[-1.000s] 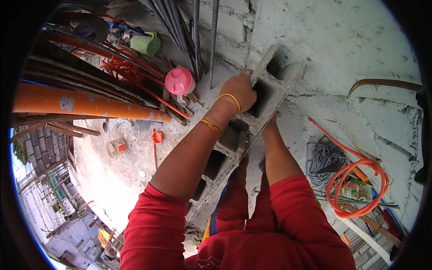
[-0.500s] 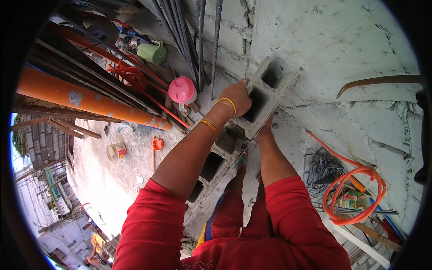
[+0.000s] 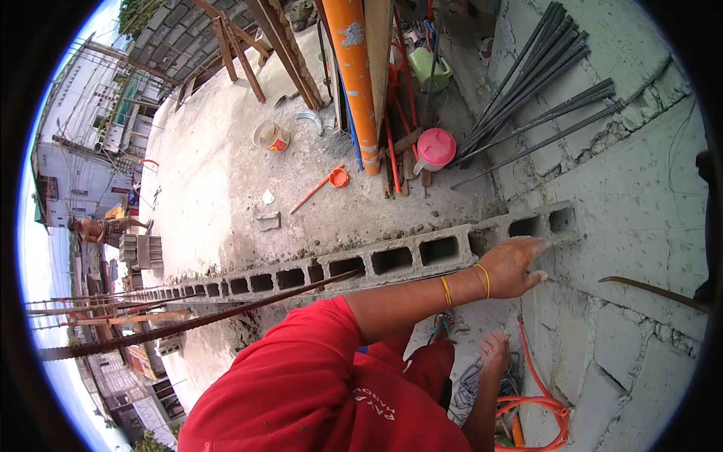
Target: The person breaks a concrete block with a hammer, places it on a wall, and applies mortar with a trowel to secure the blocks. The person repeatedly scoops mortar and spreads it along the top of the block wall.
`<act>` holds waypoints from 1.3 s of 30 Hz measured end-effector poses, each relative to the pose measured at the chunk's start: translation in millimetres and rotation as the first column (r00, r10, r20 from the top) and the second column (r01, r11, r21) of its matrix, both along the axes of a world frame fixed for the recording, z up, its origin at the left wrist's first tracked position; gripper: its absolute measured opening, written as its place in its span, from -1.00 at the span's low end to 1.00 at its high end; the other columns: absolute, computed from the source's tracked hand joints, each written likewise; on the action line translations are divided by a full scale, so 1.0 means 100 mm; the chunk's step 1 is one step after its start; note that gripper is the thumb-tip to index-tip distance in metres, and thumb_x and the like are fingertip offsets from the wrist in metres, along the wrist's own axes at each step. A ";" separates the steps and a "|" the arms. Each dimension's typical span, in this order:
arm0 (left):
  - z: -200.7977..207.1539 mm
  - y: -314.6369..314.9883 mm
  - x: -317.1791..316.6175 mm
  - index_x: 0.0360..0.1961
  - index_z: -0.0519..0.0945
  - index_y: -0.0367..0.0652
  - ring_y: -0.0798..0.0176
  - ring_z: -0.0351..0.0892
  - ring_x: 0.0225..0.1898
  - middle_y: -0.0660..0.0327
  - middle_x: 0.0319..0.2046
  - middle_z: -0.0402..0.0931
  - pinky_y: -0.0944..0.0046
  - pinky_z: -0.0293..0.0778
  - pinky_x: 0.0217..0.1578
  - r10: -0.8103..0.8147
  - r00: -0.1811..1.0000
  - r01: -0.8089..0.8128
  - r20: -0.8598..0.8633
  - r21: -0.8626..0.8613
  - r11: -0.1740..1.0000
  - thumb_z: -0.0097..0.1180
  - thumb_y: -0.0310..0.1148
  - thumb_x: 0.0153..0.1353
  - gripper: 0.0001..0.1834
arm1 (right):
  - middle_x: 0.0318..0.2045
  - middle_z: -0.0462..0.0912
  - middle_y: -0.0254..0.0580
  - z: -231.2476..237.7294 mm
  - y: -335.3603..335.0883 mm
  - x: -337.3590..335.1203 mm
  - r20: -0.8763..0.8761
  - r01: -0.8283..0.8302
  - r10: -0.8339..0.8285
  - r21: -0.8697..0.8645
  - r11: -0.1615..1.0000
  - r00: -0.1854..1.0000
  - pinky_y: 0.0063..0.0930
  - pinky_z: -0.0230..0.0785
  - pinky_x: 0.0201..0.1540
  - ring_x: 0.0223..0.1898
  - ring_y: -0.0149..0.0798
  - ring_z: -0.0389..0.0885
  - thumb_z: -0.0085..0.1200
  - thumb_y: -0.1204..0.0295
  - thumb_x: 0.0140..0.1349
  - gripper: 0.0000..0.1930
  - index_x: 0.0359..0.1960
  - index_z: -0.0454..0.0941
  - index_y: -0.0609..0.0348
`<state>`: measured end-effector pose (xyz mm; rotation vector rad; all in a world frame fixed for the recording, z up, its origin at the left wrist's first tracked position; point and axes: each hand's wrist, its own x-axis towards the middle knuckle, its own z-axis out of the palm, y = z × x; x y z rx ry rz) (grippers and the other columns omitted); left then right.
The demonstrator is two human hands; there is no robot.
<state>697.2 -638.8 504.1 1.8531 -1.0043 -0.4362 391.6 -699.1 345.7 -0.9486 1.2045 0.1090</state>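
Note:
A row of hollow concrete blocks (image 3: 416,256) runs from the far left to the rough wall. The end block (image 3: 545,224) sits at the wall, its hollows showing. My left hand (image 3: 512,267), with yellow bands at the wrist, is over the near side of this block. Its thumb and fingers are apart and grip nothing; whether it still touches the block, I cannot tell. Lower down, on the near side of the row, my right hand (image 3: 494,349) is raised with dusty, spread fingers and nothing in it.
A rusty rebar (image 3: 226,320) crosses the row. Rebars (image 3: 527,87) lean on the wall (image 3: 610,203), from which a curved bar (image 3: 651,291) juts. Beyond the row are a pink-lidded jug (image 3: 435,148), an orange pipe (image 3: 352,83) and a bucket (image 3: 269,137). An orange hose (image 3: 553,407) lies near.
Both hands have come off the concrete block, which now lies in line with the row at the wall. My view has swung left, and my right hand has drawn back toward me.

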 end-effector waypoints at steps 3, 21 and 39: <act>0.22 0.27 -0.82 0.28 0.40 -0.34 -0.24 0.32 0.34 -0.18 0.27 0.40 -0.09 0.18 0.40 -0.084 0.996 0.078 -0.036 -0.136 0.988 0.17 -0.02 0.29 -0.29 | 0.40 0.27 0.17 0.18 0.28 0.01 0.256 0.257 -0.407 0.466 0.847 0.877 0.19 -0.04 0.41 0.39 0.20 0.24 -0.27 -0.31 0.38 -0.15 0.49 0.14 0.05; -1.21 5.66 -5.77 0.15 0.57 -0.42 -0.17 0.51 0.23 -0.22 0.12 0.57 0.07 0.40 0.24 0.964 -0.256 -0.398 0.067 0.902 -0.168 0.12 0.01 0.31 -0.34 | 0.15 0.51 -0.07 0.51 -1.11 0.10 -0.282 -0.515 0.477 -0.077 0.853 0.832 0.04 0.11 0.36 0.28 0.00 0.38 -0.03 -0.13 0.40 -0.49 -0.01 0.48 0.09; -1.70 4.42 -7.58 0.16 0.49 -0.11 0.16 0.62 -0.02 0.19 0.04 0.59 0.19 0.55 -0.15 0.201 -0.816 -0.577 -0.541 0.777 -0.252 0.16 -0.23 0.27 -0.55 | -0.48 0.62 -0.31 1.30 3.88 1.58 -0.129 -0.731 0.920 -0.571 -0.374 -0.370 -0.46 0.44 -0.40 -0.50 -0.42 0.56 0.15 0.26 0.34 -0.74 -0.31 0.61 0.25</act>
